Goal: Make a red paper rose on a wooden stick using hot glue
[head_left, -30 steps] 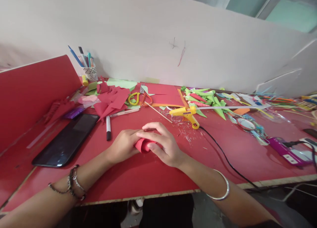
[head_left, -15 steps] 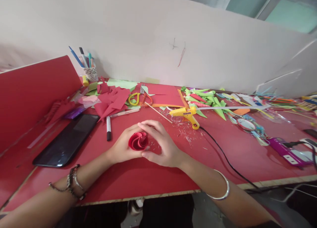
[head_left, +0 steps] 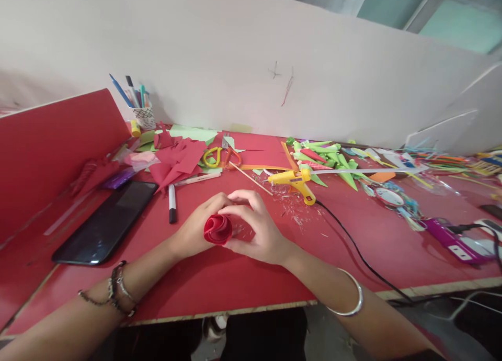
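A red paper rose (head_left: pixel 218 229), rolled into a spiral, is held between both hands above the red table. My left hand (head_left: pixel 196 227) wraps round its left and far side, the fingers partly hidden behind it. On the other side, my right hand (head_left: pixel 259 230) curves over with thumb and fingertips touching the rose's right edge. Beyond the hands lies a yellow glue gun (head_left: pixel 295 181) with a clear glue stick in its back. A wooden stick (head_left: pixel 251 178) rests left of its nozzle.
Red paper scraps (head_left: pixel 178 159), scissors with yellow and orange handles (head_left: pixel 212 157) and a marker (head_left: pixel 172 204) lie left of centre. A phone (head_left: pixel 105 222) is at left. Green paper cones (head_left: pixel 329 154) and a purple power strip (head_left: pixel 455 240) lie right. The black cord (head_left: pixel 353 246) crosses the table.
The rose's spiral has turned and looks tighter. My right fingers have shifted from above my left hand onto the rose's edge. The things on the table have not moved.
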